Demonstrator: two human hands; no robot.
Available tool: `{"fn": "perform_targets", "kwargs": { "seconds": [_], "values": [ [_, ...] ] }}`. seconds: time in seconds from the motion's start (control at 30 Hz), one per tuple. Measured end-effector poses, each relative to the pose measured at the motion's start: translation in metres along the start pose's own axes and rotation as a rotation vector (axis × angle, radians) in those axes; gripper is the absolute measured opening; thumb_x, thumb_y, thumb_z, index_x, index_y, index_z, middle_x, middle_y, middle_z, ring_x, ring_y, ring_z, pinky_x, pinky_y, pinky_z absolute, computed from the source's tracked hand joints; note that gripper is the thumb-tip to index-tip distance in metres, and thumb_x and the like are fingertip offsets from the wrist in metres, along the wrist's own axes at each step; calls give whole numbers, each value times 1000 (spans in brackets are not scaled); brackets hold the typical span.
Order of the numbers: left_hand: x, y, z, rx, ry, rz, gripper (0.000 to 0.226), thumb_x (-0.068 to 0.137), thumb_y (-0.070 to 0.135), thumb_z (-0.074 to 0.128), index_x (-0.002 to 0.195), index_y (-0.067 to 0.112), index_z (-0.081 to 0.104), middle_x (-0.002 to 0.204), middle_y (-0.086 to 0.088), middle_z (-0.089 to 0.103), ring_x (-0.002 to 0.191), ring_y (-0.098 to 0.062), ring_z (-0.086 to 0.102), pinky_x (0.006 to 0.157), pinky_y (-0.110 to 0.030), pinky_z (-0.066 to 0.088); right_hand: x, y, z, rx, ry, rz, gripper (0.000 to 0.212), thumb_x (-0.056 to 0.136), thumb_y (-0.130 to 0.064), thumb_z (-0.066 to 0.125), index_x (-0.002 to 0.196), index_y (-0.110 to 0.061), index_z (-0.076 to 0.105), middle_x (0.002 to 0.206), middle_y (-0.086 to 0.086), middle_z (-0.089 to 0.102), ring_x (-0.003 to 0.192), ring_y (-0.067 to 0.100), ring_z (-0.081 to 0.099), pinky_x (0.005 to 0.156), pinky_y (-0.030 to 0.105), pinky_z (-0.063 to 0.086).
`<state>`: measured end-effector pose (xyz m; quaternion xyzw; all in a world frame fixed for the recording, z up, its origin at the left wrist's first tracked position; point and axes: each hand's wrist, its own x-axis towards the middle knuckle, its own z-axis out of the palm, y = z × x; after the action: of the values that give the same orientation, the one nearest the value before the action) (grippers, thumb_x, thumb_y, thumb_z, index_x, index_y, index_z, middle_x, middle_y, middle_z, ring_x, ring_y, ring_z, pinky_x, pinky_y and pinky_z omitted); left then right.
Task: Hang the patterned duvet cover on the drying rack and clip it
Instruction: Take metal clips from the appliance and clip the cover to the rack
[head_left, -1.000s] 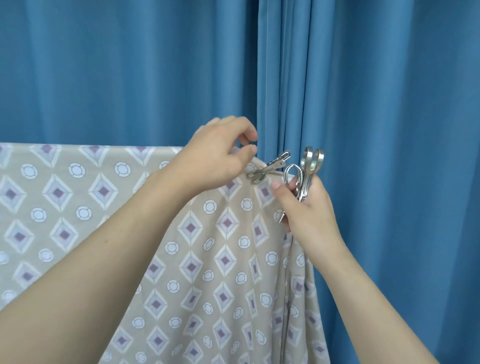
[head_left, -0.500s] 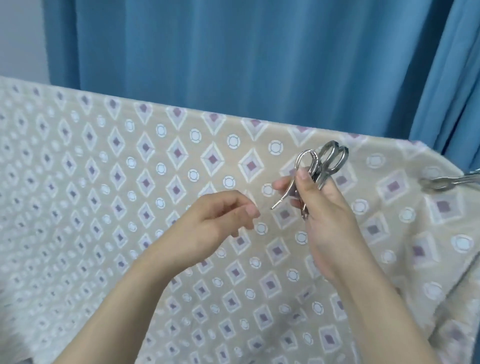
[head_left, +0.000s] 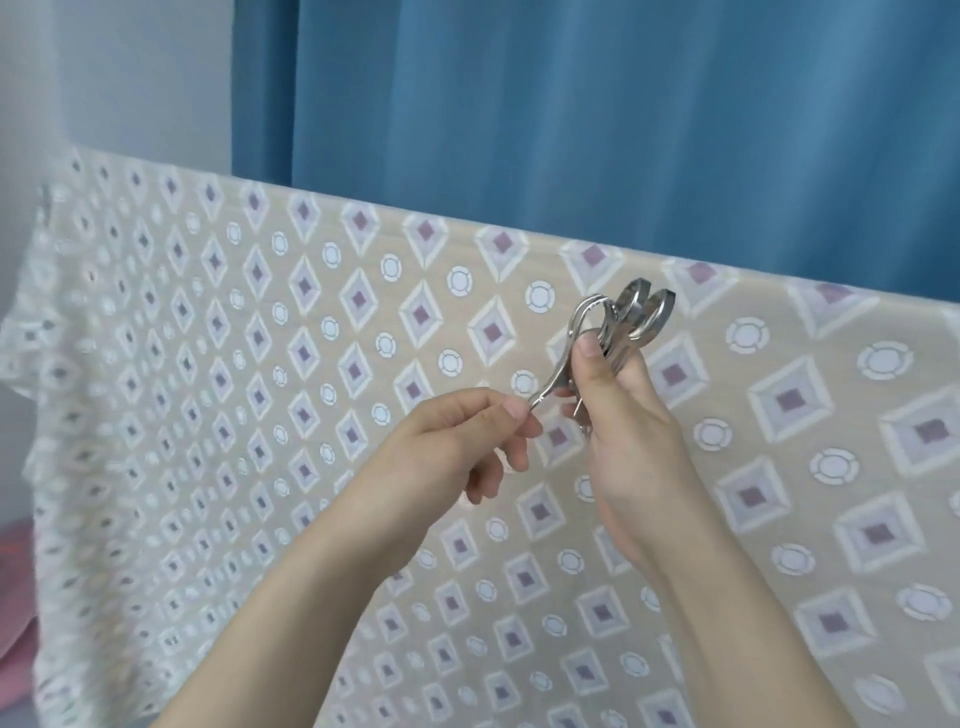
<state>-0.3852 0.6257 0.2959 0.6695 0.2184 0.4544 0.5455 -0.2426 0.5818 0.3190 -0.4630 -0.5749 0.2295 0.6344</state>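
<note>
Nearest the camera, two bare forearms rise from the bottom edge, the left from about 7 o'clock and the right from about 5 o'clock, meeting a little right of centre. The left hand has its thumb and forefinger drawn together, pinching the lower tip of one metal clip; its other fingers curl loosely below and touch nothing that can be made out. The right hand is closed around a bunch of metal clips, its thumb lying flat on their shanks, the looped heads sticking out above the fist toward 1 o'clock.

The pinched clip runs with its long axis from about 7 o'clock at the left fingertips up to 1 o'clock, where its rounded loop sits against the rest of the bunch. It cannot be told whether that clip is already free of the others.

Behind the hands hangs the patterned duvet cover, beige with purple-centred diamonds and small white rings. It fills the middle and lower frame; its top fold runs as a long straight edge from 10 o'clock down to 3 o'clock, draped over a support that is hidden under the cloth. Its left part is blurred and bright.

Farthest back, a blue curtain falls in vertical folds across the top, with a pale wall at 11 o'clock. A bit of pink shows at 8 o'clock. No writing or label is readable anywhere.
</note>
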Motion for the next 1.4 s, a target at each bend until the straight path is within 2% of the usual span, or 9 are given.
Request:
{"fn": "perform_targets", "kwargs": {
  "seconds": [0.2, 0.33, 0.5, 0.73, 0.93, 1.07, 1.17, 1.33, 1.4],
  "values": [
    [2, 0, -48, -246, 86, -48, 14, 86, 24, 58, 76, 13, 61, 63, -3, 43, 52, -18, 29, 52, -25, 29, 14, 8, 49, 36, -76, -39, 27, 83, -57, 46, 98, -38, 57, 85, -24, 60, 85, -7, 56, 85, 18, 37],
    [4, 5, -70, -416, 196, -98, 30, 88, 13, 51, 59, 17, 53, 60, -2, 30, 51, -17, 19, 46, -25, 23, 21, 12, 68, 50, -158, -92, 25, 87, -49, 47, 99, -30, 58, 80, -23, 58, 75, -9, 52, 71, 5, 38],
    [5, 11, -89, -472, 213, -228, 19, 83, 14, 46, 65, 17, 40, 56, 3, 19, 44, -12, 12, 41, -24, 13, 33, 18, 85, 206, -232, -105, 15, 89, -39, 59, 92, -25, 58, 82, -7, 54, 76, 9, 48, 71, 24, 40],
    [13, 14, -118, -480, 257, -212, 20, 82, 13, 44, 65, 20, 36, 59, 4, 14, 47, -13, 7, 43, -23, 10, 52, 21, 110, 163, -252, -195, 28, 85, -49, 57, 106, -31, 48, 87, -11, 56, 78, 11, 50, 73, 26, 43],
    [27, 3, -184, -345, 301, -71, 30, 87, 12, 46, 58, 19, 40, 59, 1, 19, 47, -15, 11, 41, -24, 16, 80, 32, 157, 50, -174, -243, 4, 89, -46, 54, 91, -43, 56, 78, -10, 57, 72, 7, 52, 76, 29, 42],
    [39, -6, -236, -297, 199, -100, 17, 87, 29, 54, 78, 14, 53, 61, -4, 36, 45, -17, 22, 43, -25, 23, 103, 39, 210, 74, -104, -246, 6, 89, -45, 53, 93, -41, 54, 80, -8, 58, 73, 9, 54, 75, 30, 42],
    [46, -7, -278, -255, 91, -206, 49, 78, 55, 52, 93, 9, 60, 65, -8, 48, 43, -19, 29, 44, -25, 24, 118, 42, 251, 98, -102, -238, 14, 89, -44, 52, 96, -32, 54, 81, -4, 58, 72, 9, 55, 72, 27, 43],
    [61, -5, -324, -336, 59, -201, 47, 77, 55, 51, 71, 9, 61, 65, -9, 50, 44, -17, 29, 45, -26, 22, 135, 54, 296, 80, -165, -253, 18, 91, -44, 51, 96, -28, 57, 80, -5, 59, 74, 11, 55, 74, 31, 42],
    [68, -8, -334, -330, 19, -256, 52, 77, 57, 51, 74, 6, 63, 64, -10, 50, 43, -18, 30, 46, -27, 22, 145, 58, 302, 77, -132, -231, 20, 90, -46, 51, 95, -27, 56, 80, -5, 59, 73, 10, 55, 74, 32, 43]
  ]
}}
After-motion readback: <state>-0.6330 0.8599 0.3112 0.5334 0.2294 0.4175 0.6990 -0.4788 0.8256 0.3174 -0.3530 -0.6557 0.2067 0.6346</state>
